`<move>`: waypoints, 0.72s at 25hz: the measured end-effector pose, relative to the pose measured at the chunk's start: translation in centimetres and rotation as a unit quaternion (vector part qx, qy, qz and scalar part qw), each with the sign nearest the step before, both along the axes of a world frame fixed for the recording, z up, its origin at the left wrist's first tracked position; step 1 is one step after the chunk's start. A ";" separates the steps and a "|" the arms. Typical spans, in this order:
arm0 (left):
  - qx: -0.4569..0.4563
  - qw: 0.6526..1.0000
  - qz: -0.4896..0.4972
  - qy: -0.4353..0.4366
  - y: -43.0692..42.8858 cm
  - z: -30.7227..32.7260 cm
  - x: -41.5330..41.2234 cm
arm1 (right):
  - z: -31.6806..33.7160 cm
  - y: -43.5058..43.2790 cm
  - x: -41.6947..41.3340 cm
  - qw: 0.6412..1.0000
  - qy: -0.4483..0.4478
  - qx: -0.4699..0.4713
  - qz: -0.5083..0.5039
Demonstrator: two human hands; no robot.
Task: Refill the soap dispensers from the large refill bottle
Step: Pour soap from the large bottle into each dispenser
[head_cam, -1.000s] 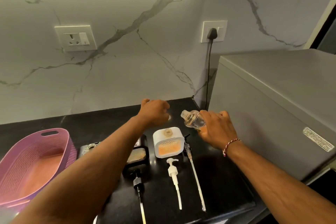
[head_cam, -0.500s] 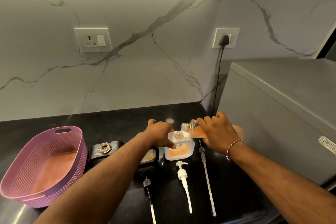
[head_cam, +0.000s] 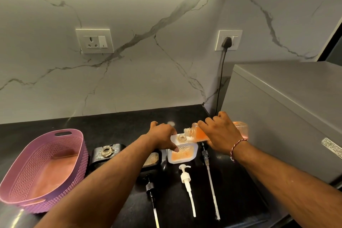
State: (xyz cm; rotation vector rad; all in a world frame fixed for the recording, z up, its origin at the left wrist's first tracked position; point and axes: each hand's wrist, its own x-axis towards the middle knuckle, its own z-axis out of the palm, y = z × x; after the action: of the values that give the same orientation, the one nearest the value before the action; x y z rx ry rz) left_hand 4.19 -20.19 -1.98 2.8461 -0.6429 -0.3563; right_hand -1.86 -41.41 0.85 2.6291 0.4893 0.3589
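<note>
Right hand (head_cam: 220,131) is wrapped round the mid-body of the refill bottle (head_cam: 240,130), which is tipped near flat with its neck just over the open mouth of the white dispenser (head_cam: 187,153) on the table (head_cam: 231,200). Left hand (head_cam: 162,134) grips that dispenser's shoulder. Bottle looks like thin clear plastic: probably squashy, slick if soapy, weight sloshing neckward. Hold mid-body, squeeze lightly.
</note>
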 end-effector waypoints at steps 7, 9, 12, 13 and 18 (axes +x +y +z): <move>0.003 1.000 0.002 -0.004 0.0 -0.3 0.1 | 0.7 0.3 0.1 1.000 0.000 -0.019 0.008; 0.000 1.000 0.002 -0.004 0.0 -0.4 0.1 | 0.9 0.4 0.1 1.000 -0.002 -0.022 0.010; -0.003 1.000 0.003 -0.004 0.1 -0.4 0.0 | 1.1 0.5 0.0 1.000 0.004 -0.024 0.007; -0.003 1.000 0.004 -0.002 0.0 -0.5 0.1 | 1.1 0.5 0.0 1.000 0.006 -0.027 0.004; -0.008 1.000 0.009 0.001 0.0 -0.5 0.1 | 1.3 0.6 -0.1 1.000 0.002 -0.031 0.003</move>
State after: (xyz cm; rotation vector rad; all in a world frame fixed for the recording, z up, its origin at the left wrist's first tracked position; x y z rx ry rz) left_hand 4.28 -20.17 -2.45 2.8340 -0.6175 -0.3483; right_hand -1.91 -40.85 2.13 2.5694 0.5014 0.3356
